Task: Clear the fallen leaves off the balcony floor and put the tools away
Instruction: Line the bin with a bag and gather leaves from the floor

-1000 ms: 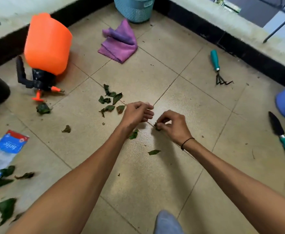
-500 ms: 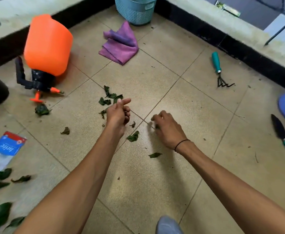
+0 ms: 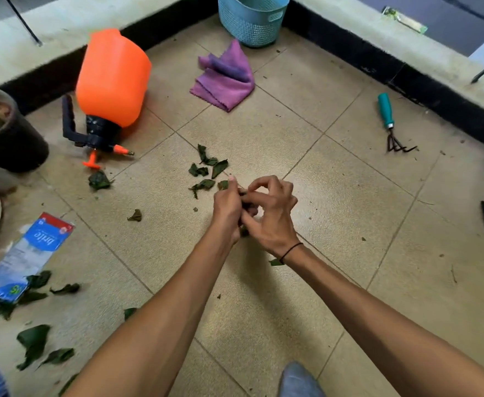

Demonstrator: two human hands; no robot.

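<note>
Both hands meet mid-floor: left hand (image 3: 226,209) cupped around gathered leaves (image 3: 245,206), right hand (image 3: 272,216) apparently pinching one into it; contact partly hidden. Loose cluster (image 3: 206,170) lies just beyond. Advice: close left fist firmly before reaching again.

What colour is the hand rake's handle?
Teal, on the hand rake lying near the right wall; seen in the head view.

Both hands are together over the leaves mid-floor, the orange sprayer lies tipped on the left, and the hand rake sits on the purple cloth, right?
Not quite. In the head view the hand rake lies on bare tile at right, apart from the purple cloth. The rest holds.
</note>
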